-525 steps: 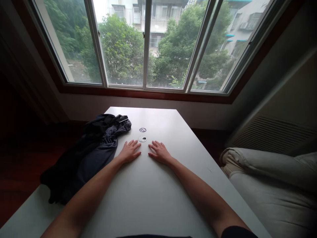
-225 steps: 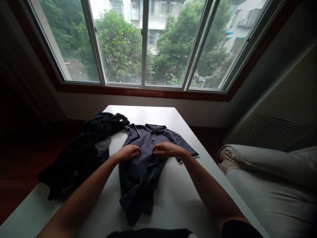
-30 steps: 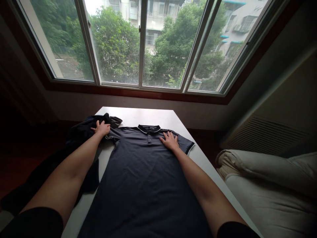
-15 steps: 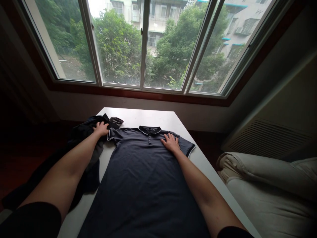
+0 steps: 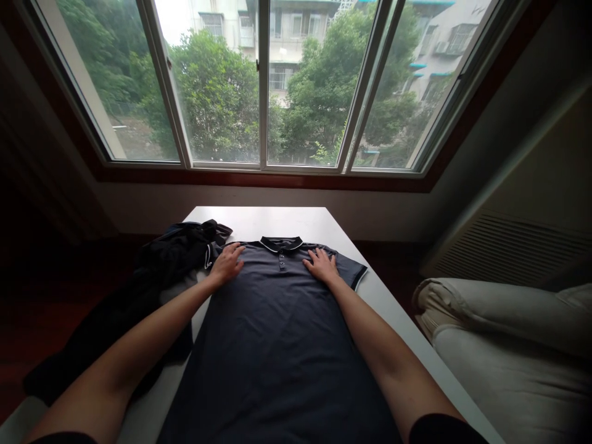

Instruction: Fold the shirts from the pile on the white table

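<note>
A dark navy-grey polo shirt lies front side up, its collar pointing toward the window and its lower end running out of the bottom of the view. My left hand rests flat on the shoulder at the left, fingers stretched out. On the opposite shoulder lies my right hand, palm down with its fingers spread. The right sleeve extends flat with a white-edged dark cuff. The left sleeve is partly hidden behind my left hand and lies near a heap of dark clothes.
Beneath the shirt is a white table, its far edge near the wall. The dark clothes hang over its left side. A pale cushioned seat stands at the right, and a wide window is ahead.
My left hand has moved right, from the heap of dark clothes onto the shirt's left shoulder. My right hand stays on its shoulder. The camera view has shifted slightly.
</note>
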